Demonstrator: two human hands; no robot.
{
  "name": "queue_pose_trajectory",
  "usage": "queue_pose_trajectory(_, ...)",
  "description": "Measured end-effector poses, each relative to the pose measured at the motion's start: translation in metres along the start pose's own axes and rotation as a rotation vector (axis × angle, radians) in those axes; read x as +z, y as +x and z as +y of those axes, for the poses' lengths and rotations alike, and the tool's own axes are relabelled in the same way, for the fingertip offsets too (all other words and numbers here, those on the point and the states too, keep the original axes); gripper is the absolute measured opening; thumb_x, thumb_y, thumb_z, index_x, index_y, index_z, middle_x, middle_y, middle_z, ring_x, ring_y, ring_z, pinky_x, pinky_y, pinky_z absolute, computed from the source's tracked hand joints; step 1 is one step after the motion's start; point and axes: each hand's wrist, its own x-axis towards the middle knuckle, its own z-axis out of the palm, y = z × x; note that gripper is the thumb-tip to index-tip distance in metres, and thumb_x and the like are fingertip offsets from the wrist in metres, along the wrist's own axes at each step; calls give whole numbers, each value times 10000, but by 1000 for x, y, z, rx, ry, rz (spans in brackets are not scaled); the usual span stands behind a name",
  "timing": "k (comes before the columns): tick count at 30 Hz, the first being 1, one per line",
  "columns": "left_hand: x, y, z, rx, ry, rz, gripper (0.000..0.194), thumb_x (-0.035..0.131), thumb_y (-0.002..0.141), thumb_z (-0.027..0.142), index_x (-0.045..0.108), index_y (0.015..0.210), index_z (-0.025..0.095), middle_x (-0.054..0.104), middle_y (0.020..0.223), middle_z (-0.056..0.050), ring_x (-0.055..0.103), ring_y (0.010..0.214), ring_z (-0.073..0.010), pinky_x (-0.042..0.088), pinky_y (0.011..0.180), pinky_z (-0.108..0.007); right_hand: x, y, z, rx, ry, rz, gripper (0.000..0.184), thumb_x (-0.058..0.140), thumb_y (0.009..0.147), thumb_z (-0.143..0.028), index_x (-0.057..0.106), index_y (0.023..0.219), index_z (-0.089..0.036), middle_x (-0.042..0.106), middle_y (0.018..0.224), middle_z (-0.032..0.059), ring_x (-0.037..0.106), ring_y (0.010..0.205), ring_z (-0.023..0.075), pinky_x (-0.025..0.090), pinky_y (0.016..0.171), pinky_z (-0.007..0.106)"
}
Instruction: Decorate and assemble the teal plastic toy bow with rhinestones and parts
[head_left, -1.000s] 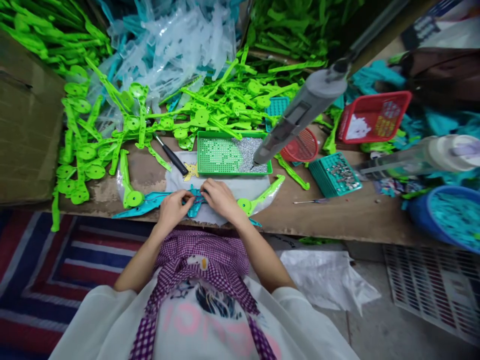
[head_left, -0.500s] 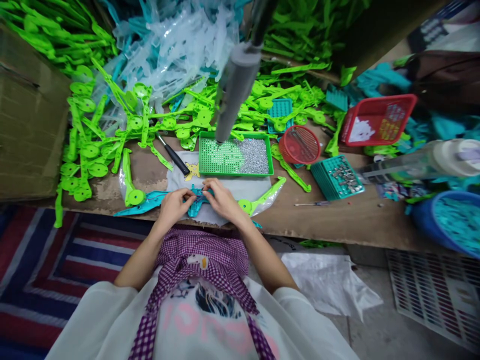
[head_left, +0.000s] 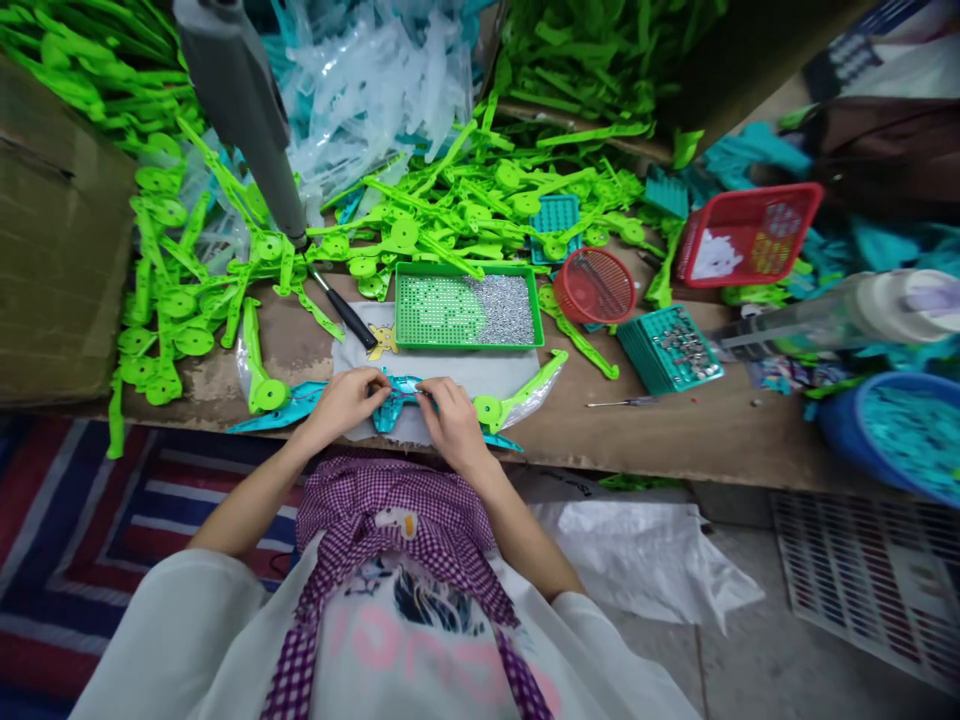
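In front of me at the bench edge lies a bow-shaped teal plastic frame. It has a lime-green arm on the left and another lime-green arm on the right, both with clear film on them. My left hand is closed in a pinch over the middle of the frame. Opposite it, my right hand also pinches. A thin red wire seems to run between both sets of fingertips, over the teal middle; its ends are hidden by the fingers.
A hanging grey power screwdriver points down near a black-handled hammer. Beyond my hands sits a green tray of small screws. Rightward are a red basket, teal trays of metal parts and a thin screwdriver. Lime-green parts pile behind.
The hanging power screwdriver has swung far to the left. My hands have moved slightly apart over the teal frame, and the red wire between them shows more clearly.
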Motion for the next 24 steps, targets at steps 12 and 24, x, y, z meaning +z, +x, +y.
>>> queue_pose_trajectory(12,4,-3,-7,203,-38,44,259,587,880,206,691,1116,182,672,898,-42,606,823,-168,467,763,-294,-30,52,-10,-189,172,-453,193,448,956,-143,598,1063,-203,622,1063,57,590,1023,166,474,913,325)
queue_pose_trajectory(24,-6,17,-10,90,-21,2,145,610,869,241,731,919,178,724,883,-55,634,790,-175,472,737,-304,-13,-9,-13,45,21,-217,134,514,956,-259,598,1035,-191,625,1005,80,632,853,173,519,787,310)
